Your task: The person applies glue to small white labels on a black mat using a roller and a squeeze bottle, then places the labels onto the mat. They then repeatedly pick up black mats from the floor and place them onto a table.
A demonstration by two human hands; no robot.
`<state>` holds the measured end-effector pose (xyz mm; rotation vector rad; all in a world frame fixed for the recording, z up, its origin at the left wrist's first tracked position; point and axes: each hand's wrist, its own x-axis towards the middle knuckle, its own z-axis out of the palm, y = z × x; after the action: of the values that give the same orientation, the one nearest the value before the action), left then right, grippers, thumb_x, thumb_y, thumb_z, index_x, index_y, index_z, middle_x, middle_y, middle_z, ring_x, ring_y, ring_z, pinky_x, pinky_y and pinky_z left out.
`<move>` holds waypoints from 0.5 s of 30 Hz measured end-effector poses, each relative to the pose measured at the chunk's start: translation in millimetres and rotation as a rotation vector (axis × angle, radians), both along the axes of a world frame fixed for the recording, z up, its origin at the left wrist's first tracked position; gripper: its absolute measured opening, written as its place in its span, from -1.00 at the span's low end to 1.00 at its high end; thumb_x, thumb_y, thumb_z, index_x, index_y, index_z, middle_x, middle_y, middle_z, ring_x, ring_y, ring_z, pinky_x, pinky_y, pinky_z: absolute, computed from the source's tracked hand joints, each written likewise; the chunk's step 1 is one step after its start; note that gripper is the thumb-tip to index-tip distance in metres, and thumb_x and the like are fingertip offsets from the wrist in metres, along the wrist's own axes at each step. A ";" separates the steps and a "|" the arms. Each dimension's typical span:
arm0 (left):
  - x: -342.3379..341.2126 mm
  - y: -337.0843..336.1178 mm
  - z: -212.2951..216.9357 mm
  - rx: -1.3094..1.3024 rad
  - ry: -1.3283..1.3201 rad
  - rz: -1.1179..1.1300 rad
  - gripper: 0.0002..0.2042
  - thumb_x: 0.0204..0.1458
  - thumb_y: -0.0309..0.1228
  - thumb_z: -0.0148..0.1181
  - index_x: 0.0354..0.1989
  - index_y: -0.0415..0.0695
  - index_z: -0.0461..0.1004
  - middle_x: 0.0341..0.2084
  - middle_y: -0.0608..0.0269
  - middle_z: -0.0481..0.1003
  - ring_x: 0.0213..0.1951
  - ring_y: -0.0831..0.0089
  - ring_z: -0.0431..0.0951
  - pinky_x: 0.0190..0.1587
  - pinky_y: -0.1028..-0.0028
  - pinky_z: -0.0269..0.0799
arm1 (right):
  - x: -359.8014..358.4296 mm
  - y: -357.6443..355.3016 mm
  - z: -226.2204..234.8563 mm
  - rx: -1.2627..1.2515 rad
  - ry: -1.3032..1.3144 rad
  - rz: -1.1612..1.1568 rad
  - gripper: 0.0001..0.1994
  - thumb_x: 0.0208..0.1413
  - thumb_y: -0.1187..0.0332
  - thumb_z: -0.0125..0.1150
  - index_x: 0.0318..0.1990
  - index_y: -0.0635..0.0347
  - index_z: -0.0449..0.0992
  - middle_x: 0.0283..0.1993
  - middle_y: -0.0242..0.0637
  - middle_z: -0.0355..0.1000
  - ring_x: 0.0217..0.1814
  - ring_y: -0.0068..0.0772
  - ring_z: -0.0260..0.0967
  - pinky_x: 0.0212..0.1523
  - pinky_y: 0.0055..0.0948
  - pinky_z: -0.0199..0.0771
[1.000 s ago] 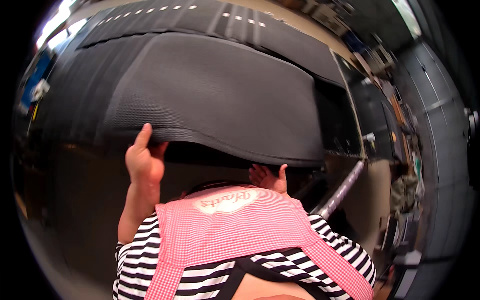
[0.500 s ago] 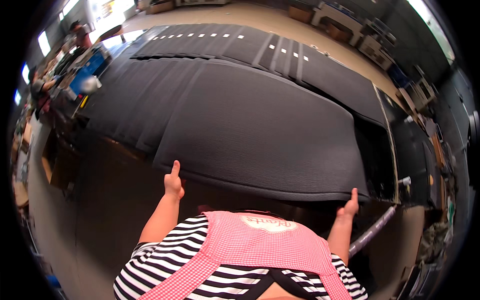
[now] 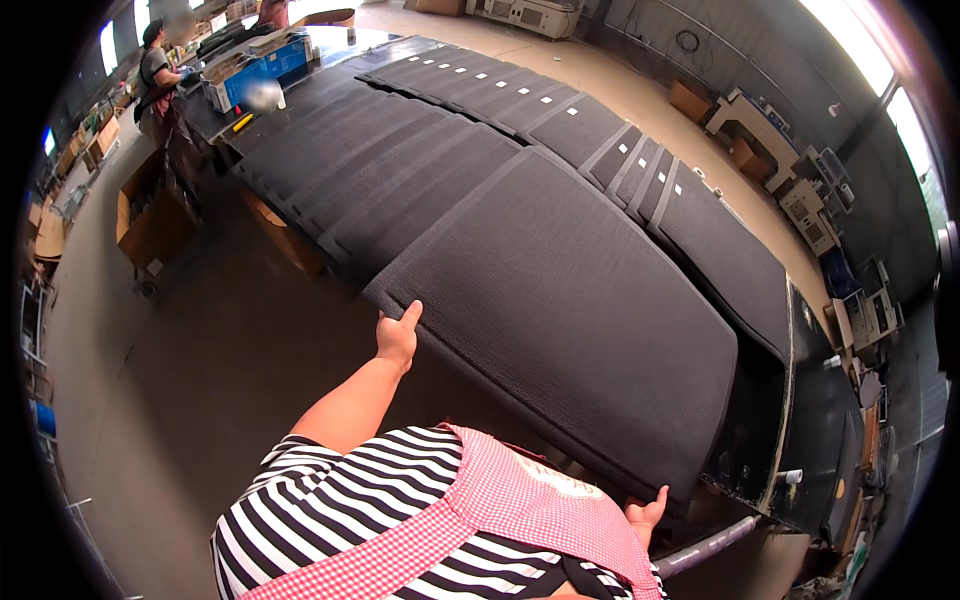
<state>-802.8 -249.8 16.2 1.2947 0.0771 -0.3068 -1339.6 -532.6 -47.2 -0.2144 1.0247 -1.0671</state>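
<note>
A large dark grey ribbed mat lies nearest me on top of a row of overlapping mats on a long table. With the thumb on top, my left hand grips its near left corner. My right hand holds the near right corner the same way, thumb up and fingers hidden beneath the edge. To the left, several similar mats overlap like shingles. A second row of dark mats with small white labels runs along the table's far side.
A dark tabletop shows past the mat's right edge, beside a wrapped roller. Cardboard boxes stand on the floor at left, near a co-worker. Blue bins and a yellow-handled tool sit at the table's far left end.
My view has turned, so the table now slants down to the right. Both hands still hold the mat's near corners, and the mat lies closer against the row on its left.
</note>
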 end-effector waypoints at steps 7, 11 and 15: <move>-13.1 10.5 0.5 -0.176 -0.029 0.029 -0.71 0.05 -0.42 0.21 -0.07 -0.29 0.44 -0.13 0.24 0.47 -0.10 0.45 0.43 0.03 0.45 0.30 | 9.1 2.6 15.6 0.022 0.116 0.016 -0.51 0.14 -0.03 0.08 0.09 0.11 0.40 0.09 -0.31 0.40 0.05 -0.18 0.37 0.03 -0.10 0.41; -9.8 13.1 5.1 -0.297 -0.062 0.001 -0.71 0.04 -0.44 0.23 -0.08 -0.28 0.45 -0.15 0.25 0.48 -0.14 0.46 0.45 0.00 0.45 0.33 | -1.3 2.7 21.2 -0.055 0.044 0.054 -0.53 0.17 -0.01 0.06 0.09 0.12 0.40 0.09 -0.31 0.41 0.08 -0.19 0.36 0.09 -0.11 0.38; -2.9 19.9 11.4 -0.350 0.005 0.009 -0.70 0.04 -0.44 0.22 -0.06 -0.27 0.44 -0.17 0.25 0.48 -0.13 0.41 0.46 0.00 0.42 0.36 | 2.4 6.2 21.6 -0.046 -0.003 0.079 -0.56 0.19 0.02 0.04 0.06 0.13 0.41 0.08 -0.30 0.42 0.08 -0.20 0.36 0.08 -0.10 0.40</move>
<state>-805.7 -229.9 27.6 0.9466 0.0309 -0.3010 -1337.3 -526.3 -25.7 -0.2880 0.9825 -1.0196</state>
